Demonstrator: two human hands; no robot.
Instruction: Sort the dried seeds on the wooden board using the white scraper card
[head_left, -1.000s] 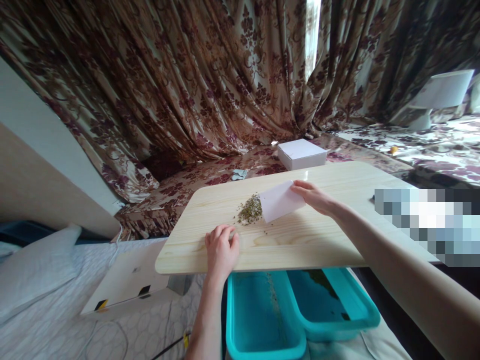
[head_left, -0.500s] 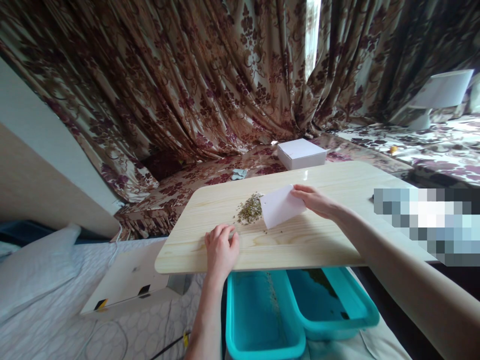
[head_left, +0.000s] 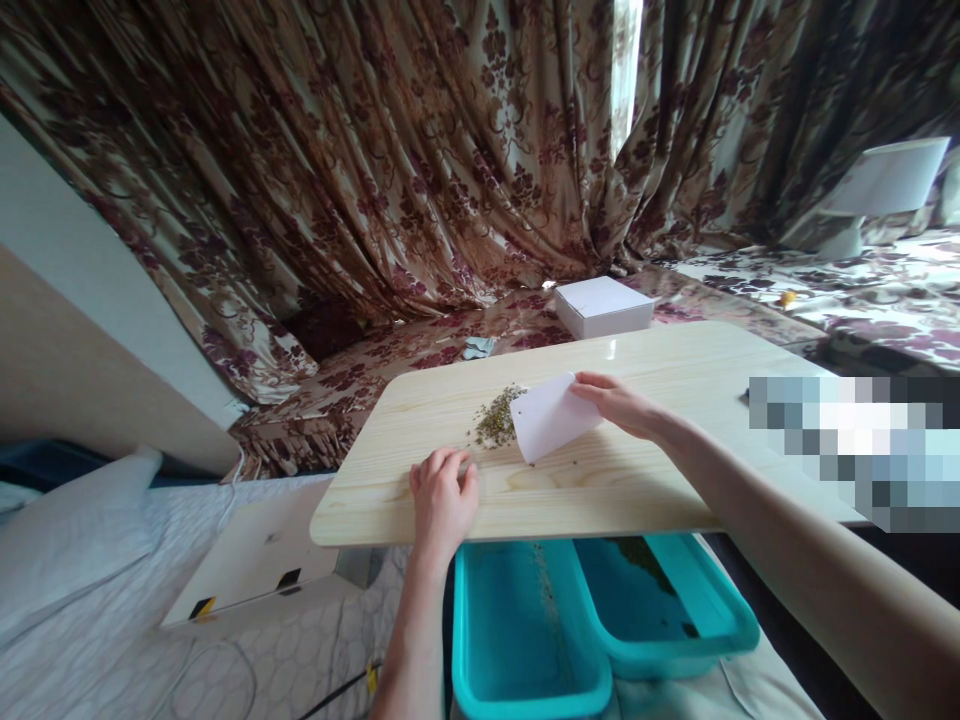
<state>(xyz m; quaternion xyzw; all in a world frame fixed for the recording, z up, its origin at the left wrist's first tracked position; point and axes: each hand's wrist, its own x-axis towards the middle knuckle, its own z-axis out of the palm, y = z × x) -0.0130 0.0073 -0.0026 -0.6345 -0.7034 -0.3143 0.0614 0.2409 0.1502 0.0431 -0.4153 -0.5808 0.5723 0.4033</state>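
A white card with a small hole near its left edge is pinched at the upper right by my right hand. The card stands tilted over the wooden tabletop, its left edge against a pile of greenish-brown dried bits and hiding the pile's right side. A few loose crumbs lie below the card. My left hand rests on the tabletop near the front edge, just below the pile, its fingers loosely bent, thumb apart, holding nothing.
Under the table's front edge sit a left turquoise tub and a right turquoise tub with dark green material inside. A white box stands behind the table. On the bed at left lies a flat carton. A lamp stands far right.
My right hand has shifted slightly left and toward me with the card, which now covers a bit more of the pile's right side. My left hand has stayed put.
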